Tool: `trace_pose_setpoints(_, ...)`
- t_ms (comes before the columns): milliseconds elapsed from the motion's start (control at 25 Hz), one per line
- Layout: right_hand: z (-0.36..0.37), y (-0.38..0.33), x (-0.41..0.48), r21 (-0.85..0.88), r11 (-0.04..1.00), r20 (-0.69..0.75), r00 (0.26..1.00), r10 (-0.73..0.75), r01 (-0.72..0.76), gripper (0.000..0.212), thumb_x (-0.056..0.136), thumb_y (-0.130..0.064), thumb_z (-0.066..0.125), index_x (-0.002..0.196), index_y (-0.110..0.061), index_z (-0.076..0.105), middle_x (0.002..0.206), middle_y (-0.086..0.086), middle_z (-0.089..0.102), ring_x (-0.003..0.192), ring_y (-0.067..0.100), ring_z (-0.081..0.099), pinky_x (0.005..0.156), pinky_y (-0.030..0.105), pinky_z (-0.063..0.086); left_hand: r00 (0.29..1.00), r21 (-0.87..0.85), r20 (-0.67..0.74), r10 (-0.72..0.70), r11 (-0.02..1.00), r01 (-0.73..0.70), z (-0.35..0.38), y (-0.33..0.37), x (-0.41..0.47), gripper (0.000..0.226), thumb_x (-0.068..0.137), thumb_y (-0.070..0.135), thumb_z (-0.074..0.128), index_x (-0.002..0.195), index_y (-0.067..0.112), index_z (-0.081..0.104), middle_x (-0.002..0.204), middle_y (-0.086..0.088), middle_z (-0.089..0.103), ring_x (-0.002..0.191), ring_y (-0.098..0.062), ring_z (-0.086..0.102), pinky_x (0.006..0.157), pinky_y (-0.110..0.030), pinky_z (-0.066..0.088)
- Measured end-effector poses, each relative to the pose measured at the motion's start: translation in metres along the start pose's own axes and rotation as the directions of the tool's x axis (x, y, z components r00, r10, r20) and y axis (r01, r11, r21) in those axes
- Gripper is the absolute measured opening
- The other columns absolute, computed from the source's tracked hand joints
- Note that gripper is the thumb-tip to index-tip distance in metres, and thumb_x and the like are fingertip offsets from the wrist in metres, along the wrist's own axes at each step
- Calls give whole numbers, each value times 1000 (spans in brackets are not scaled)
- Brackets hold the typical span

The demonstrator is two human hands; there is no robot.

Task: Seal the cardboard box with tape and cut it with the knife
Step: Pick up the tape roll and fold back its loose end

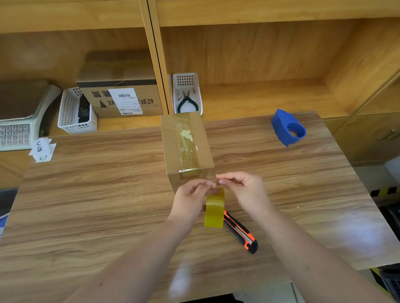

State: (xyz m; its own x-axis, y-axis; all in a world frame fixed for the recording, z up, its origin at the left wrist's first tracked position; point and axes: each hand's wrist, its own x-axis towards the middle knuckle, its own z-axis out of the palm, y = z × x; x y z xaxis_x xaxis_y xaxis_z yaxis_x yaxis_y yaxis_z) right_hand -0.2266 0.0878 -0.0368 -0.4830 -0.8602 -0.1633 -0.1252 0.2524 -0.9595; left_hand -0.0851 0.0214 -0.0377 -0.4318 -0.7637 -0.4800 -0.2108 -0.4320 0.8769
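A closed cardboard box (186, 145) stands in the middle of the wooden table (103, 205), with old clear tape along its top seam. Just in front of its near face, my left hand (190, 199) and my right hand (244, 190) meet fingertip to fingertip. Both pinch the free end of a strip of tape. A yellowish tape roll (214, 210) hangs below my left hand, held upright. An orange and black utility knife (240, 231) lies on the table under the roll, slanting toward the near right.
A blue tape dispenser (288, 127) sits at the far right of the table. Behind are a labelled carton (122, 100), a white basket (73, 113), a second basket with pliers (187, 97), a scale (8, 131) and paper notes (41, 149).
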Motion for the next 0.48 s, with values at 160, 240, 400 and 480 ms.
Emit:
trace_pose_setpoints(160, -5, 8, 2, 5, 996, 17, 995, -94, 94, 21, 80, -6, 74, 84, -27, 77, 91, -6, 71, 84, -4, 64, 79, 14, 47, 998, 35, -19, 54, 998, -53, 7, -8, -1, 9, 88, 19, 69, 83, 14, 74, 73, 6, 76, 74, -13, 69, 75, -36, 52)
trace_pose_setpoints(240, -8, 11, 4, -18, 992, 39, 991, -127, 128, 17, 80, -6, 75, 86, -22, 78, 97, 2, 67, 87, 0, 62, 82, 17, 48, 998, 35, -39, 51, 998, -50, 9, -11, -1, 7, 85, 19, 74, 85, 12, 74, 70, 6, 74, 72, -13, 66, 72, -34, 51)
trace_pose_setpoints(400, -12, 15, 11, -45, 989, 79, 987, -138, 142, 16, 81, -8, 74, 85, -23, 78, 98, 0, 69, 97, 11, 65, 91, 27, 51, 997, 1, -58, 57, 998, -57, 12, -16, 1, 39, 82, 24, 77, 117, 19, 60, 88, -1, 79, 95, -14, 72, 86, -35, 54)
trace_pose_setpoints(480, -13, 16, 13, -33, 986, 89, 983, -160, 163, 20, 82, -6, 73, 83, -26, 77, 95, -6, 70, 95, 7, 65, 89, 25, 50, 993, 27, -33, 112, 993, -111, 14, -19, 2, 47, 87, 23, 72, 128, 28, 50, 88, -2, 79, 104, -13, 70, 90, -37, 51)
